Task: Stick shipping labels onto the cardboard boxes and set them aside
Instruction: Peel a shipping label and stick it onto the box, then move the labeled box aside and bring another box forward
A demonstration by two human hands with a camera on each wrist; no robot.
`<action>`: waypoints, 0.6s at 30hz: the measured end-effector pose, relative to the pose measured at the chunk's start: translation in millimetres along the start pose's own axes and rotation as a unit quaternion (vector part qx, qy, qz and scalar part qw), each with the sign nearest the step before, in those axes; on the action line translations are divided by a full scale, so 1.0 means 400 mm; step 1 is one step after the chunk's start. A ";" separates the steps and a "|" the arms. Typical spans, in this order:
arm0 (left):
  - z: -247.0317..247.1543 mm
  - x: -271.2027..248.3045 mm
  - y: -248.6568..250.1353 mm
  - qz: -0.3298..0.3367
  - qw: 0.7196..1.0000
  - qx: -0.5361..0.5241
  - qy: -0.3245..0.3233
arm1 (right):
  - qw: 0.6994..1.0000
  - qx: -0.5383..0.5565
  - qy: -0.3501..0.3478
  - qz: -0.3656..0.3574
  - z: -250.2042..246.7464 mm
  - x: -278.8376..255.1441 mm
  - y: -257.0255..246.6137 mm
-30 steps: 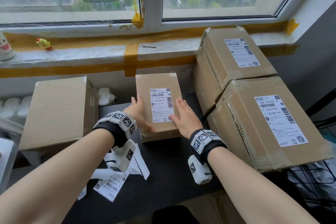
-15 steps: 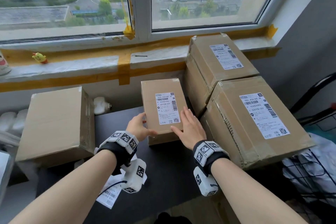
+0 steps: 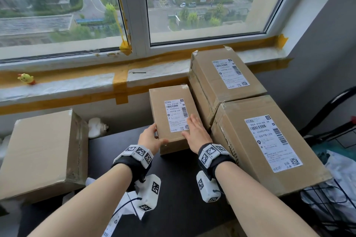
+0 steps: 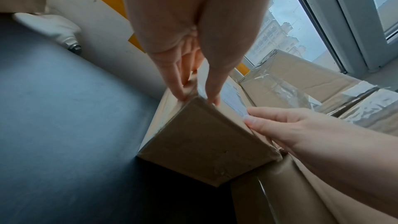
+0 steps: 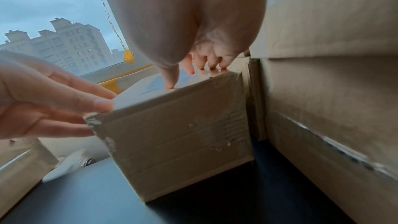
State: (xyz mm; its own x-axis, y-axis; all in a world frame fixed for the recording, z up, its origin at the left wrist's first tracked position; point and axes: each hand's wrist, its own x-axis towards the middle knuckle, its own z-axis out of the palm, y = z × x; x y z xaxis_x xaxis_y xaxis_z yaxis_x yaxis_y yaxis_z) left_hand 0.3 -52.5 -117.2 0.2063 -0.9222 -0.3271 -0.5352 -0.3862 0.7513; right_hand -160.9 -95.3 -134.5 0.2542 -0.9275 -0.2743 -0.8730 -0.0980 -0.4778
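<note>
From the head camera we see a small cardboard box (image 3: 171, 119) on a dark tabletop (image 3: 179, 183) below a window sill (image 3: 77, 84). A white shipping label (image 3: 176, 115) with barcodes is stuck flat on its top face. It stands just beside two larger labelled boxes: a large box (image 3: 269, 144) on the right and a rear box (image 3: 225, 75) behind that one. An unlabelled box (image 3: 42, 154) sits well apart on the left. Loose label sheets (image 3: 123, 215) lie near the table's front edge. Our left hand (image 3: 149, 138) grips the small box's near left corner, thumb on top. Our right hand (image 3: 196, 132) lies flat on the top face, fingers straight and together, touching the label's lower right corner.

From the left wrist camera, our left fingers (image 4: 176, 81) press the box's left side while the thumb rests on the top, pinching the edge.

From the right wrist camera, our right fingertips (image 5: 215, 62) rest along the top, near the taped right edge, and the thumb touches the top face. A wire basket (image 3: 331, 204) at the far right holds plastic bags.
</note>
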 end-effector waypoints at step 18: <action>-0.228 -0.100 -0.125 0.087 0.887 0.451 0.042 | 0.975 -0.194 0.040 -0.103 0.009 -0.075 -0.206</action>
State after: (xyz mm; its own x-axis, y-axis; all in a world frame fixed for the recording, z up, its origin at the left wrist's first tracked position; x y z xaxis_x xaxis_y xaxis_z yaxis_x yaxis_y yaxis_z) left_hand 93.7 2.0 -89.5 0.0960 -0.9794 -0.1778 -0.9950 -0.0991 0.0087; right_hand -95.1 -58.1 -90.1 0.4204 -0.8975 -0.1334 -0.9028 -0.3990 -0.1606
